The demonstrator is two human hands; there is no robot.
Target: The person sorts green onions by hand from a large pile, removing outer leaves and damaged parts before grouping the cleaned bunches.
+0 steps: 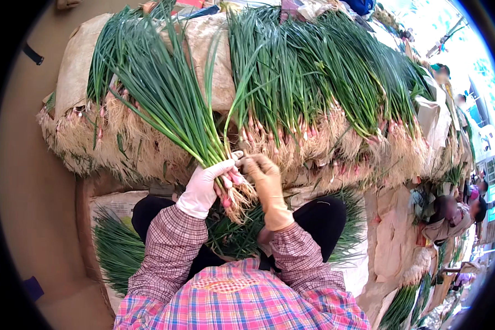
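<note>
A bunch of spring onions (pixel 173 104) with long green leaves, pink bulbs and pale roots is gripped in my left hand (pixel 208 184), which wears a whitish glove. Its leaves fan up and to the left, and its bulbs hang below my fingers. Close on the right is my right hand (pixel 267 184), in a tan glove. Its fingers are curled together at the bulb end, near one stem that stands apart from the bunch. Whether that stem is between those fingers I cannot make out.
Ahead lies a long heap of spring onions (pixel 313 71), roots toward me, partly covered by brown sacking (pixel 210 60). More green leaves (pixel 115 247) lie on a pale sheet by my knees. Other people (pixel 454 217) sit far right. Brown floor (pixel 44 181) stretches along the left.
</note>
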